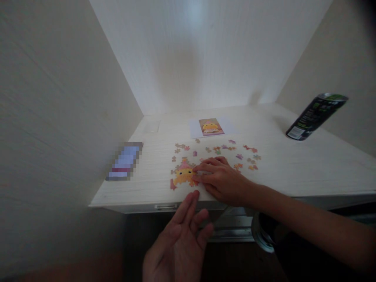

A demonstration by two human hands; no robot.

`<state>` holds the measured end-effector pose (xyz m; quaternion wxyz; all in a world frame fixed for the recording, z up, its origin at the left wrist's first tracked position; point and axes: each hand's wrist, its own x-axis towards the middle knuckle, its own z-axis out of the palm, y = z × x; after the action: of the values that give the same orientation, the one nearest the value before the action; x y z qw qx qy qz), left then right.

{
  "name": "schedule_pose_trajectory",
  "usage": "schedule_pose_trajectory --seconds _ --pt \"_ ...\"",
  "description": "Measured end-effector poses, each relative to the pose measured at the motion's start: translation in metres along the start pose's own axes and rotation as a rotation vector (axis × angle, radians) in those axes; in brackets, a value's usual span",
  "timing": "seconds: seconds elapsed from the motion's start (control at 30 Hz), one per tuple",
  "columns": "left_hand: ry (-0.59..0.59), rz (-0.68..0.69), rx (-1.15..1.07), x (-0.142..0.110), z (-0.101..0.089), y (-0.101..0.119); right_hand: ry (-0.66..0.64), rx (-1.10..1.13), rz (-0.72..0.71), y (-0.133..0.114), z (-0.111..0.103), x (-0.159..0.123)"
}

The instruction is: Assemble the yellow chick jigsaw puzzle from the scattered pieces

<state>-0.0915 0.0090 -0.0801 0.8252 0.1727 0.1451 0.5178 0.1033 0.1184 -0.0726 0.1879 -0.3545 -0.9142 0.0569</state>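
A partly joined jigsaw puzzle (184, 175) with a yellow face and two dark eyes lies near the table's front edge. My right hand (221, 178) reaches over its right side, fingertips together and touching an orange-yellow puzzle piece (195, 178) at that edge; the fingers hide most of this piece. Just off the front edge, below the puzzle, is my left hand (185, 235), palm turned up, fingers partly stretched with nothing in them. Loose puzzle pieces (217, 149) are scattered behind and to the right of the joined part, some of them behind my right hand.
Behind the pieces lies a reference picture (211, 126) of the yellow figure on white paper. A phone (125, 161), blurred out, lies at the left edge. A dark can (315, 116) stands at the right. A clear flat item (152, 126) rests at the back left. Walls enclose the table (288, 168).
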Motion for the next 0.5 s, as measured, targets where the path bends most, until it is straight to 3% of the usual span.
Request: schedule_pose_trajectory --seconds 0.23,0.5 --pt "0.100 0.028 0.049 0.0068 0.0072 0.0004 0.028 -0.007 -0.007 0.0010 0.0021 -0.0011" --pt "0.086 0.050 0.106 0.0079 0.0064 -0.0026 0.055 -0.024 -0.015 0.0019 0.0047 -0.0017"
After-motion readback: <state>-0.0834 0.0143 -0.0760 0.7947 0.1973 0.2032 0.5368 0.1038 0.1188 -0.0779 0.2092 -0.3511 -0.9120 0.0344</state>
